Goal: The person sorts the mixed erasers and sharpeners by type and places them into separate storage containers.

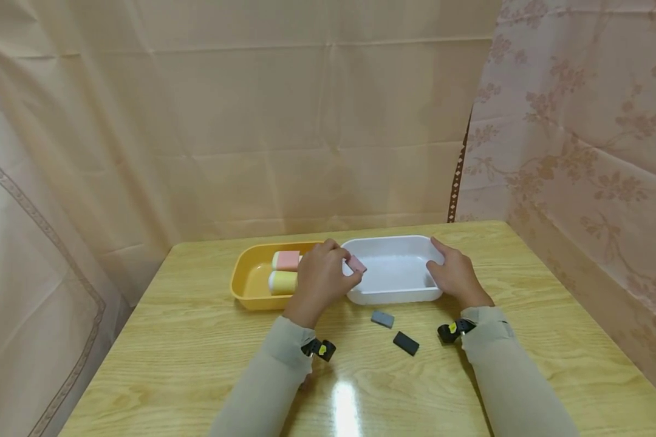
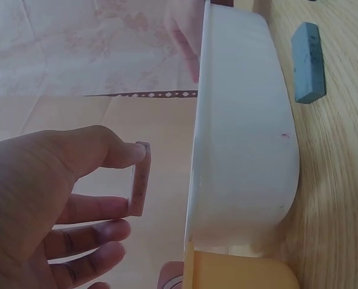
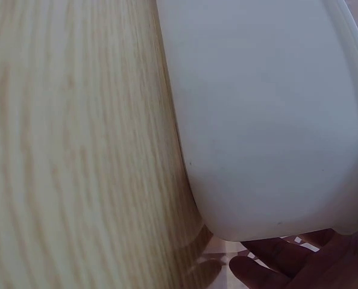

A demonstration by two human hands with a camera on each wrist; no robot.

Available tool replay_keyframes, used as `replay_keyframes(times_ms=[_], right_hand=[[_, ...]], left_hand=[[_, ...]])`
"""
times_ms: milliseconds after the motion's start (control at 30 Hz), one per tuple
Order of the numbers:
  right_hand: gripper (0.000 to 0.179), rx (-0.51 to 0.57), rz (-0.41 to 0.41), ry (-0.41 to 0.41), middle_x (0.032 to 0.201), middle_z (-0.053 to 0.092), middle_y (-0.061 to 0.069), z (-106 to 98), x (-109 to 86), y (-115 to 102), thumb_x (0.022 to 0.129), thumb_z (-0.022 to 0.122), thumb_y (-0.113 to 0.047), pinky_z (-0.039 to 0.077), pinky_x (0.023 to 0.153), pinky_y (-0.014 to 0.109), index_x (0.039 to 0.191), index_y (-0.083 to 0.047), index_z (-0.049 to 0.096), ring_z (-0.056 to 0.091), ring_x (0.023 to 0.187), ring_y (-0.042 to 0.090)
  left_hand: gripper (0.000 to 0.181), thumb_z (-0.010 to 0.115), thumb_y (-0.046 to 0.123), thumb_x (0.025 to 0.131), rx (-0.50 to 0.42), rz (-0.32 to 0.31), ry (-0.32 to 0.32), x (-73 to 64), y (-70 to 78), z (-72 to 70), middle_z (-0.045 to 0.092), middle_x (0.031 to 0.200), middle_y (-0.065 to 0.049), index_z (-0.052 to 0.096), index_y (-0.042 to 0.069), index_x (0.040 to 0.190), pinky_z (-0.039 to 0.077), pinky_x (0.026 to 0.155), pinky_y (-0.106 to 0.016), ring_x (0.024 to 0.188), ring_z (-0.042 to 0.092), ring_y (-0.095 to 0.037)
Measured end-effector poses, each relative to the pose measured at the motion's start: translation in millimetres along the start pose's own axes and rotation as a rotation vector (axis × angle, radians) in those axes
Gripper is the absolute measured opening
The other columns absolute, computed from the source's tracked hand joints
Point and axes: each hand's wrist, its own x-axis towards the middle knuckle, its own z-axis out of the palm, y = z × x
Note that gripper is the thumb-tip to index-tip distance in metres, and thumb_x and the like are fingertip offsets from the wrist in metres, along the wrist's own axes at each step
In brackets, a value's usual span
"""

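My left hand [image 1: 322,276] pinches a small pink rectangular block, like an eraser [image 1: 356,264], between thumb and fingertip above the left end of the white tray [image 1: 393,297]. In the left wrist view the pink block [image 2: 140,180] stands on edge between thumb and forefinger, with the other fingers loosely bent. At the tray's right end, my right hand [image 1: 455,273] grips the wall, thumb on the inner side and fingers outside. The right wrist view shows its fingers [image 3: 281,256] against the tray's outer end.
A yellow tray [image 1: 243,297] adjoins the white one on the left. It holds a pink-wrapped piece [image 1: 287,260] and a yellow-wrapped piece [image 1: 282,283], partly behind my left hand. Nearer me on the wooden table [image 1: 197,352] lie a grey block [image 1: 382,319] and a black block [image 1: 406,343].
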Motion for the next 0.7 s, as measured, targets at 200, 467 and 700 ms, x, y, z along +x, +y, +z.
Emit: replay_keyframes(times_ms=[200, 467, 700], right_hand=[[0.069, -0.006, -0.006, 0.003, 0.169, 0.023, 0.022, 0.5, 0.6, 0.4, 0.105, 0.05, -0.022, 0.03, 0.117, 0.066, 0.166, -0.018, 0.019, 0.026, 0.153, 0.049], [0.069, -0.009, -0.008, 0.003, 0.168, 0.024, 0.023, 0.5, 1.8, 1.8, 0.105, 0.051, -0.022, 0.03, 0.117, 0.066, 0.166, -0.018, 0.02, 0.027, 0.153, 0.05], [0.069, 0.005, -0.006, -0.004, 0.169, 0.023, 0.022, -0.9, 0.5, 0.3, 0.105, 0.05, -0.021, 0.031, 0.117, 0.065, 0.166, -0.019, 0.019, 0.027, 0.153, 0.049]], left_hand=[[0.032, 0.075, 0.048, 0.085, 0.003, -0.012, -0.061, 6.5, 0.3, 0.8, 0.065, 0.102, 0.002, 0.082, 0.018, 0.095, 0.05, 0.072, -0.034, 0.087, 0.054, -0.017], [0.03, 0.075, 0.048, 0.085, 0.058, 0.03, -0.082, 12.2, -0.7, 5.5, 0.063, 0.095, 0.003, 0.08, 0.019, 0.088, 0.048, 0.067, -0.033, 0.081, 0.053, -0.017], [0.028, 0.076, 0.047, 0.085, 0.063, 0.033, -0.12, 15.1, 1.1, 5.1, 0.061, 0.095, 0.004, 0.08, 0.019, 0.088, 0.047, 0.071, -0.034, 0.083, 0.051, -0.018]])
